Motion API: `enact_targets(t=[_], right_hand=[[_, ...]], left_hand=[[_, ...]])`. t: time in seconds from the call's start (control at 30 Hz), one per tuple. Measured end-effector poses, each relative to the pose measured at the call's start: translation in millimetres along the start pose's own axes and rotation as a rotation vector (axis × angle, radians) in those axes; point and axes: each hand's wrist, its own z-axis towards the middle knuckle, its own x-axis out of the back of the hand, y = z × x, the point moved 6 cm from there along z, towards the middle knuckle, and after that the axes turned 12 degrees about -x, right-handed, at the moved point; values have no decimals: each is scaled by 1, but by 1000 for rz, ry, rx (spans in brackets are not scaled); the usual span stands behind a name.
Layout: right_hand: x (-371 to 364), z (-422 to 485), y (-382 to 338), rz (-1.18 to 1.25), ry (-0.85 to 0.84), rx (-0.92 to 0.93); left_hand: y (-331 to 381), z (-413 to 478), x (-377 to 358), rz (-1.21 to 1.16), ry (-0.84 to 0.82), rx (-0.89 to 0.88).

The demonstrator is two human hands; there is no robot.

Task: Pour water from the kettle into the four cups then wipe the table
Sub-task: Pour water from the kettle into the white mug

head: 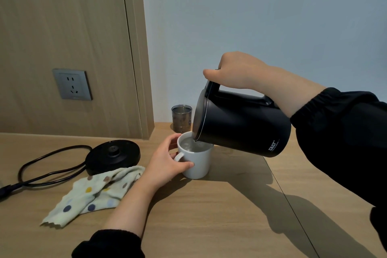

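right hand clenched on handle of matte black kettle, spout tipped left-down touching rim of white ceramic mug; left hand cupped around mug.

A pale blue-grey painted wall meets a light wood-grain panel carrying a grey square wall socket (nothing plugged in). Below, a light wooden tabletop catches hard shadows.

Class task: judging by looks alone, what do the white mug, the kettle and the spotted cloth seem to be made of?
White mug: likely glazed ceramic, smooth and opaque with a soft sheen. Kettle: matte black shell, plastic or coated metal; unclear which. Spotted cloth: soft woven fabric, rumpled, with a frayed edge.
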Motion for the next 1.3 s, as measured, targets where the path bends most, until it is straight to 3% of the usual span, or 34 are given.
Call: enact_targets(t=[0.77, 1.3], right_hand=[[0, -1, 6, 28, 9, -13], [-22, -33, 100, 597, 91, -275]], left_hand=[[-1, 1, 0, -8, 5, -3], [-2, 0, -1, 4, 20, 19]])
